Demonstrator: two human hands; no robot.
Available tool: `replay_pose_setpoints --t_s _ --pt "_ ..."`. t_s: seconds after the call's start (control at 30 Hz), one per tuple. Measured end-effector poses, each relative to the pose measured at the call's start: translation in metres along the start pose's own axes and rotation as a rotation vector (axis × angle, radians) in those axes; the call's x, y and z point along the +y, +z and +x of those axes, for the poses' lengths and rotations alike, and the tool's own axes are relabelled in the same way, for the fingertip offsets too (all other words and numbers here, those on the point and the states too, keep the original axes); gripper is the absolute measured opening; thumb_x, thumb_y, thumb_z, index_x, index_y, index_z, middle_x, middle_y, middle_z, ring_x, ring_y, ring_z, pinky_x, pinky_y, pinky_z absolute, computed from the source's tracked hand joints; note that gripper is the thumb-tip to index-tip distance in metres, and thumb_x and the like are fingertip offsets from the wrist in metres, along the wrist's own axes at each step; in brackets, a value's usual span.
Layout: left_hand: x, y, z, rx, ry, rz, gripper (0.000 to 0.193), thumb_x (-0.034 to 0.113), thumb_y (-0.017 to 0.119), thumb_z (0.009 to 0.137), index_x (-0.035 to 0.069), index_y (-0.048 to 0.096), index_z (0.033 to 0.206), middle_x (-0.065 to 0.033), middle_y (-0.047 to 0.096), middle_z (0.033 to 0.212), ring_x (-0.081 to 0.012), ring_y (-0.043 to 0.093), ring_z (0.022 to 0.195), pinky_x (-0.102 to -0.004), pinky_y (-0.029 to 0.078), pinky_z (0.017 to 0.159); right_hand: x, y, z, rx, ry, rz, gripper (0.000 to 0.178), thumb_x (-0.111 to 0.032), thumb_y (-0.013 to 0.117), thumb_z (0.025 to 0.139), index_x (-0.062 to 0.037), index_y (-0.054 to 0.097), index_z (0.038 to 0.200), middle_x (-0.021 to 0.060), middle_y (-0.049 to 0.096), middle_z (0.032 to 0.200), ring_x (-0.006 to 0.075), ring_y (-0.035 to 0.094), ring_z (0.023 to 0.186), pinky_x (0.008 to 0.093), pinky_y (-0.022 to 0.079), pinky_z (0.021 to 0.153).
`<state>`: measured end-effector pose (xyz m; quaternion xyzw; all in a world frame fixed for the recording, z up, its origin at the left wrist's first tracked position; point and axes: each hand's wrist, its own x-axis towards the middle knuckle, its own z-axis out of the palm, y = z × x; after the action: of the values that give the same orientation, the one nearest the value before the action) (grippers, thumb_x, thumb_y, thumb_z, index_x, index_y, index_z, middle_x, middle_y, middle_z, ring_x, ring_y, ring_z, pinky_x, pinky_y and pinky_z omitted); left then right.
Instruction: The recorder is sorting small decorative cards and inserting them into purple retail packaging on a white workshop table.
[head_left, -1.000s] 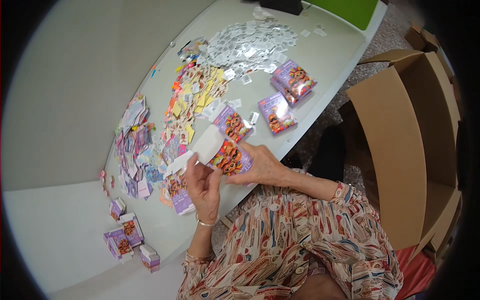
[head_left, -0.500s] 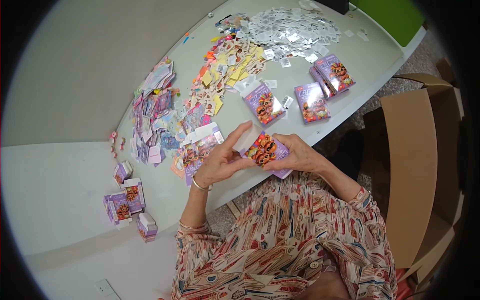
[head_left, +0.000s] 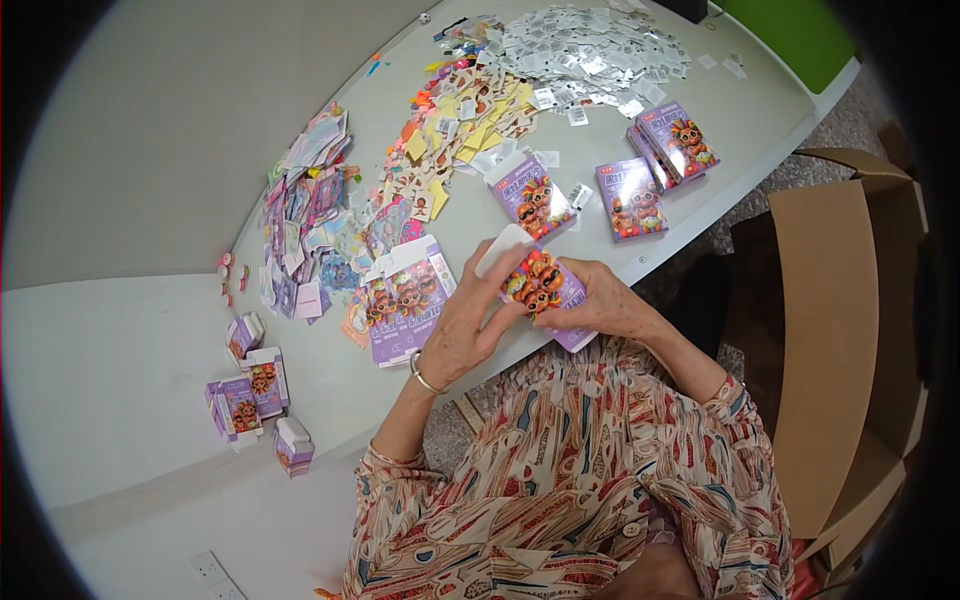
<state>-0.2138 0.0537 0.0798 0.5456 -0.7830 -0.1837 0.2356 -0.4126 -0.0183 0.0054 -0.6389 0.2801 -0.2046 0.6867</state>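
Note:
A small purple carton [head_left: 553, 287] with cartoon characters on its front is between my hands, its white flap raised at the far-left end. My right hand [head_left: 608, 303] grips its right side, thumb across the front. My left hand [head_left: 468, 322] has its fingers behind the white flap and its thumb at the carton's near-left edge. Just left of that hand, a stack of flattened purple cartons [head_left: 408, 325] lies on the table. Beyond my hands is another purple carton [head_left: 535, 203], with a white flap at its far end.
Purple cartons [head_left: 631, 203] lie at the right, some stacked [head_left: 683, 142]. Heaps of silvery packets [head_left: 590, 55], small cards [head_left: 465, 125] and pastel sachets [head_left: 310, 200] cover the far side. Several cartons [head_left: 263, 385] stand at the left. An open cardboard box [head_left: 825, 350] is on my right.
The carton's flap has come up more upright, and my left hand has shifted slightly right against it. The carton is turned a little more upright in my right hand.

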Motion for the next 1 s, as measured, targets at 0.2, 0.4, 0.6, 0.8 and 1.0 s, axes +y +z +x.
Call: replay_pose_setpoints --t_s 0.2,0.4,0.6,0.8,1.0 --pt "0.006 0.015 -0.007 0.118 -0.147 -0.262 0.047 0.011 0.063 0.089 0.001 0.049 0.133 -0.0181 0.059 0.126 -0.0295 0.057 0.116 -0.0364 0.046 0.097 -0.003 -0.003 0.001 -0.013 0.051 0.058 0.042 -0.015 0.082 0.072 -0.0003 0.062 0.107 0.0041 0.067 0.093 0.0098 0.060 0.084 0.0261 0.048 0.079" --pt "0.003 0.007 0.002 0.173 -0.646 -0.933 0.031 0.009 0.065 0.090 -0.003 0.061 0.119 -0.0076 0.068 0.110 -0.0103 0.062 0.099 -0.0227 0.051 0.084 -0.006 -0.004 -0.001 -0.022 0.008 -0.027 0.043 -0.026 0.082 0.068 0.0011 0.063 0.095 0.0096 0.066 0.084 0.0151 0.061 0.075 0.0298 0.049 0.072" --pt "0.003 0.018 -0.004 0.266 -0.558 -0.709 0.021 0.005 0.064 0.090 -0.001 0.068 0.109 -0.0049 0.070 0.094 -0.0069 0.062 0.082 -0.0199 0.050 0.070 -0.012 -0.004 -0.003 -0.079 0.007 -0.047 0.041 -0.026 0.082 0.069 0.0009 0.062 0.093 0.0103 0.067 0.081 0.0162 0.063 0.074 0.0306 0.050 0.071" --pt "-0.005 0.014 -0.008 0.215 -0.590 -0.667 0.022 0.004 0.063 0.089 0.000 0.068 0.111 -0.0043 0.071 0.086 -0.0066 0.062 0.075 -0.0202 0.049 0.065 -0.012 -0.005 -0.002 -0.088 0.008 -0.081 0.042 -0.026 0.082 0.069 0.0008 0.061 0.094 0.0112 0.068 0.082 0.0178 0.064 0.073 0.0311 0.050 0.070" --pt "0.009 0.022 -0.015 0.248 -0.308 -0.411 0.030 -0.001 0.057 0.090 0.002 0.063 0.119 -0.0146 0.068 0.113 -0.0167 0.065 0.099 -0.0268 0.051 0.082 -0.011 -0.006 0.000 -0.096 0.015 -0.049 0.040 -0.028 0.080 0.073 0.0000 0.062 0.096 0.0094 0.067 0.083 0.0148 0.062 0.076 0.0300 0.049 0.071"
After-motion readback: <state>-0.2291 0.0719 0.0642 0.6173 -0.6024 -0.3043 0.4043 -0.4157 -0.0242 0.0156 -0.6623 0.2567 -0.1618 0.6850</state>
